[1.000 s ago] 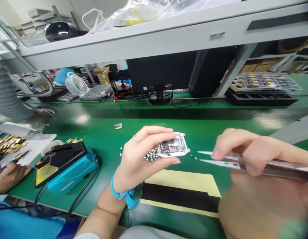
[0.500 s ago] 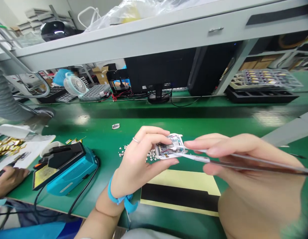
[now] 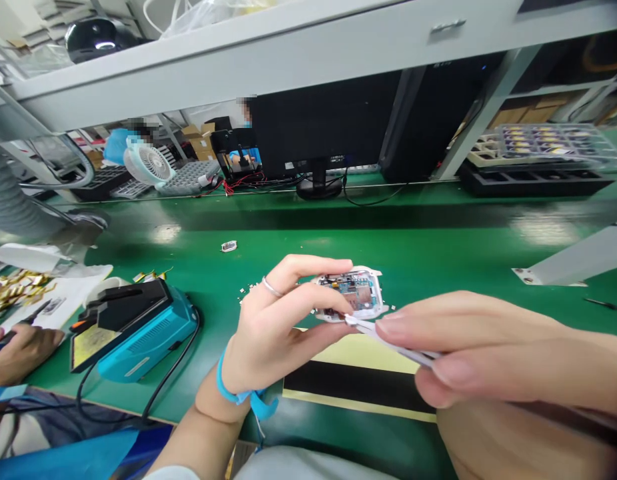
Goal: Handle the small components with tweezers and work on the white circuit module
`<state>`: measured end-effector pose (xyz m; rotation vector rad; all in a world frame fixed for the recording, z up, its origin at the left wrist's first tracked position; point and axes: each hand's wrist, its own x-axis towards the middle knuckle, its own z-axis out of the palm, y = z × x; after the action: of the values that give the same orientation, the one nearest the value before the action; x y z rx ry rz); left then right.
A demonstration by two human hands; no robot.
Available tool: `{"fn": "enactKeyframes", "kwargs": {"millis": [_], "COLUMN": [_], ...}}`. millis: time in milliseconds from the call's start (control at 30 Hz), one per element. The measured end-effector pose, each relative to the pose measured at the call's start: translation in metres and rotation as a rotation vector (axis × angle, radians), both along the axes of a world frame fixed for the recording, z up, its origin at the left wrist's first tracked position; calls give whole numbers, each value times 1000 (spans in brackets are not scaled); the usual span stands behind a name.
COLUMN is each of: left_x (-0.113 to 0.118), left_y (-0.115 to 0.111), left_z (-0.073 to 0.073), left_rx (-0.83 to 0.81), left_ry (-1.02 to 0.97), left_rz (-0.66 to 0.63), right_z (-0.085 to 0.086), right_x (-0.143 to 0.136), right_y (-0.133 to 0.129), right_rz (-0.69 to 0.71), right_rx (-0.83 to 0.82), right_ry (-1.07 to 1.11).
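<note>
Both hands work above the green worktop: my left hand pinches the white module, my right hand grips tweezers, tips touching its near edge.

A green bench carries a teal soldering station well left of the fingers, small loose parts just beside them, and a yellow-black sheet beneath them.
</note>
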<state>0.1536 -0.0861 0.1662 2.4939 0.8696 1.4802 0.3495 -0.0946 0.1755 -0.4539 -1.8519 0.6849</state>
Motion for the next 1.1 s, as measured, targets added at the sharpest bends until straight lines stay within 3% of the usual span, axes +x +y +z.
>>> {"fn": "enactKeyframes", "kwargs": {"millis": [233,300,433,633,833,1100], "left_x": [0,0,0,2,1,1], "left_y": [-4,-4,-4,-4,-2,-4], "left_z": [1,1,2,1,-3,-4], "left_rx": [-80,-78,-86,-89,-33,-2], "left_ry": [-151,-165,-169,-174,-226,-190], "left_rz": [-61,-62,-102,-93,-128,-91], "right_z": [-8,-7,-4,-9,-12,-4], "right_x": [-3,-2,1,-3,-18,-17], "right_y": [2,3,4,3,-3,-1], "right_rz": [-15,-31,77,35,-68,5], "right_rx": [-78,-84,-83,-64,-150,-152], "right_ry": [81,108,33,98,404,297]}}
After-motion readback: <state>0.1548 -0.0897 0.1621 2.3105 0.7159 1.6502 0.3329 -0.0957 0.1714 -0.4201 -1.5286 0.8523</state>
